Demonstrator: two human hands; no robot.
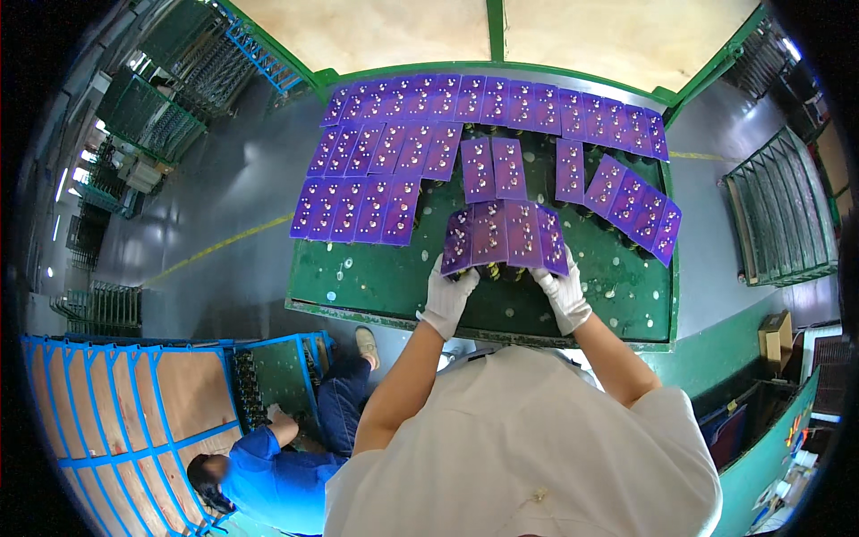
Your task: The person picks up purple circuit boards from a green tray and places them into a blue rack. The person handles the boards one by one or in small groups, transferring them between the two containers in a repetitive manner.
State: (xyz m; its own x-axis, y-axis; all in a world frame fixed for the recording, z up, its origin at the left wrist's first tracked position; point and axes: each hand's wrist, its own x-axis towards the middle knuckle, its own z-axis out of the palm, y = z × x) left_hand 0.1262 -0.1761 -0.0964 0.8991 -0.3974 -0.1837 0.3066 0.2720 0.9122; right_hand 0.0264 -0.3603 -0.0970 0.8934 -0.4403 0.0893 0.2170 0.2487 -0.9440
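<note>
Both of my hands wear white gloves and grip a side-by-side row of purple panels (pixel 506 234), arched across its width. The panels are rectangular, dotted with small silvery studs, and have dark and yellow parts beneath. My left hand (pixel 449 297) is closed at the lower left corner of the row, its fingers partly under it. At the lower right corner my right hand (pixel 562 294) is closed in the same way. Just beyond lie two separate panels (pixel 493 168) and one single panel (pixel 569 170). All rest on a green table (pixel 376 276); whether the gripped row touches it I cannot tell.
More purple panels stand in rows at the back (pixel 447 97), left (pixel 353 208) and right (pixel 633 206) of the table. A person in blue (pixel 277 479) crouches at lower left beside a blue rack (pixel 134 394). A wheeled green rack (pixel 780 210) stands right.
</note>
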